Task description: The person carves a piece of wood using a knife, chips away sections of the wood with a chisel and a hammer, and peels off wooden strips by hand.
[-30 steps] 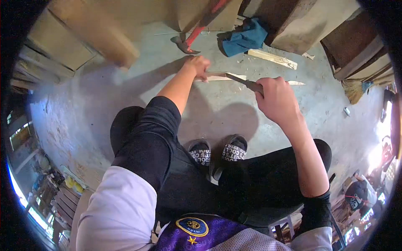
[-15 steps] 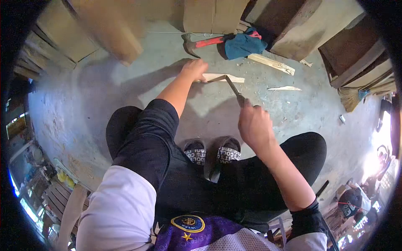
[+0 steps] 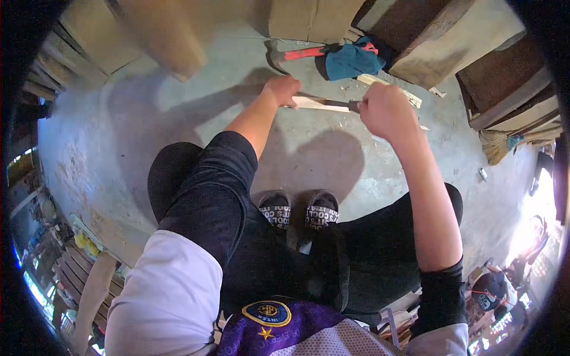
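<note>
My left hand (image 3: pixel 281 92) is closed around the left end of a short pale strip of wood (image 3: pixel 310 103), low over the concrete floor. In my right hand (image 3: pixel 389 114) is a knife (image 3: pixel 340 103), gripped by its handle, which the fist mostly hides. Its dark blade lies almost level along the wood's right part, pointing left toward my other hand. From this angle I cannot tell how deep the edge sits in the wood.
Beyond my hands lie a claw hammer (image 3: pixel 303 54) with a red handle and a blue-green cloth (image 3: pixel 350 63). A wooden strip (image 3: pixel 412 98) is partly hidden behind my right hand. A broom (image 3: pixel 496 145) lies at right. Sandals (image 3: pixel 323 209) are below. A person (image 3: pixel 490 291) is at lower right.
My right hand has moved up and to the right with the knife. The blade has swung from a steep slant to nearly level along the wood. My left hand keeps its hold.
</note>
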